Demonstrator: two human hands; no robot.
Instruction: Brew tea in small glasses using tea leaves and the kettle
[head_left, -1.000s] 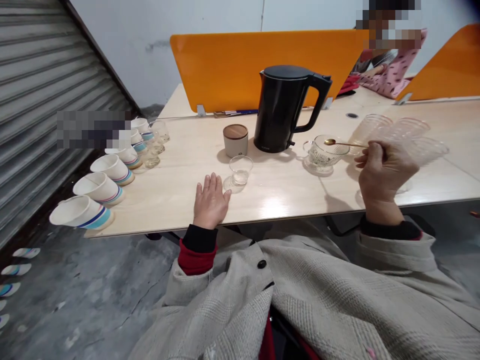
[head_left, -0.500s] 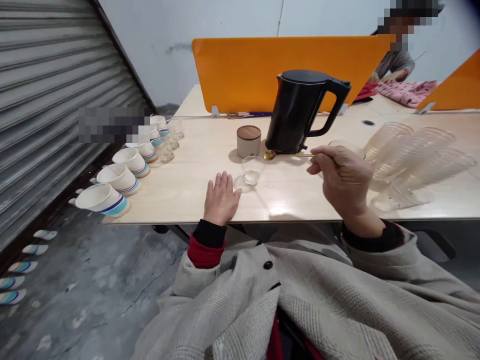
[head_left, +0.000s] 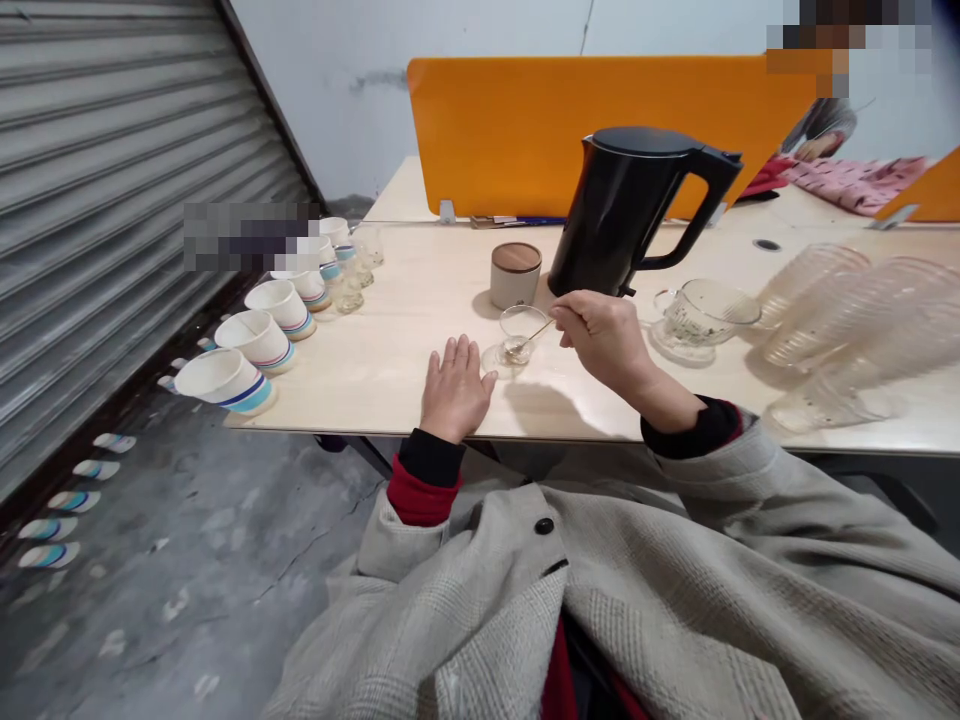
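My right hand point(head_left: 607, 335) pinches the thin handle of a gold spoon point(head_left: 534, 337), its bowl down inside a small clear cup point(head_left: 523, 322). The cup stands upright on the table in front of a lidded canister point(head_left: 515, 276) with a wooden top. My left hand point(head_left: 456, 390) lies flat on the table just left of the cup, fingers stretched out and holding nothing. Right of my right hand is a clear glass cup with a handle point(head_left: 709, 315), with dark specks on its glass. What the small cup holds is hard to make out.
A black electric kettle point(head_left: 626, 215) stands behind the canister. Stacked clear plastic cups point(head_left: 840, 320) lie at the right. White paper cups point(head_left: 225, 380) line the left edge, small clear cups point(head_left: 347, 292) beside them. An orange divider point(head_left: 510, 140) crosses the back; another person's hand point(head_left: 819, 146) is beyond.
My right hand has moved left and lowered the spoon from above the table into the small clear cup. The glass cup with a handle shows more fully. My left hand stays flat.
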